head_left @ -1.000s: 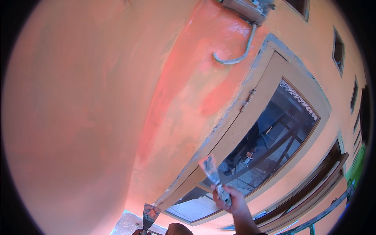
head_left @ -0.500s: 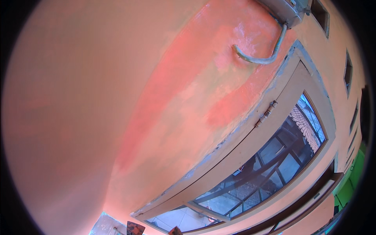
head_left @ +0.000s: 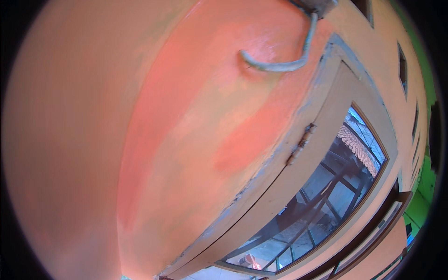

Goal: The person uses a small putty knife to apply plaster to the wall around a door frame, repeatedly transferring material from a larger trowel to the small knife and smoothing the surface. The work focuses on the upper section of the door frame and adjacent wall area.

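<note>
Neither my left hand nor my right hand shows in the head view. A peach wall (head_left: 79, 121) fills the left half. Darker coral-red paint (head_left: 154, 107) runs down it in a broad band, and a second coral patch (head_left: 252, 140) lies closer to the window. Between them the surface is blotchy and paler. A bent, paint-smeared pipe (head_left: 280, 66) comes out of the wall and curves up to a grey box (head_left: 322, 6) at the top edge.
Right of the patches stands a beige window frame (head_left: 261, 205) with a rusty hinge (head_left: 300, 143) and reflecting glass (head_left: 322, 196). Small wall openings (head_left: 402, 70) line the far right, near a green surface (head_left: 422, 186). A brown ledge (head_left: 373, 233) runs at lower right.
The view has shifted, so the pipe, coral paint and window sit further left, and the pipe higher. Two small brown pieces at the lower edge have gone out of view.
</note>
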Demonstrator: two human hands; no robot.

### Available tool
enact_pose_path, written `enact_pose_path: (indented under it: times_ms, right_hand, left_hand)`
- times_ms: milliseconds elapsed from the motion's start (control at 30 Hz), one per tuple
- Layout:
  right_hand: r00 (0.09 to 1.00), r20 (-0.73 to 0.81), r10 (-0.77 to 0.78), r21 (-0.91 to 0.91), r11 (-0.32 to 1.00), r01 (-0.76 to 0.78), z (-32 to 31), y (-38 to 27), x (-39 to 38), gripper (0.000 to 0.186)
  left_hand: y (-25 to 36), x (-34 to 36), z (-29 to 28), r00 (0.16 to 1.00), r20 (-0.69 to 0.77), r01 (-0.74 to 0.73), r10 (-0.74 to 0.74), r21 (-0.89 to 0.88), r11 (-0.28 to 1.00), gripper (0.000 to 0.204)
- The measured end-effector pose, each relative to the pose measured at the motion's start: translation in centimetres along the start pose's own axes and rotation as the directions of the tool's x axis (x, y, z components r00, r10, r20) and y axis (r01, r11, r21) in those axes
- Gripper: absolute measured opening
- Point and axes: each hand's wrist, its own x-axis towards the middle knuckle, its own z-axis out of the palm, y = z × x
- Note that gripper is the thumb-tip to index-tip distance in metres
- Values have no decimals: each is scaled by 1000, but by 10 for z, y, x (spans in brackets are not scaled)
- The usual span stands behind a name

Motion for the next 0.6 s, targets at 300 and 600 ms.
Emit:
enact_pose_path:
  times_ms: [300,600]
  right_hand:
    - [975,143,-170,16,985,169,0,-10,-3,31]
    - [921,213,-325,-23,941,337,10,-20,-16,37]
  left_hand:
    - [69,23,-26,984,1,-178,178,71,981,28]
    - [119,12,-40,960,27,-278,277,91,956,32]
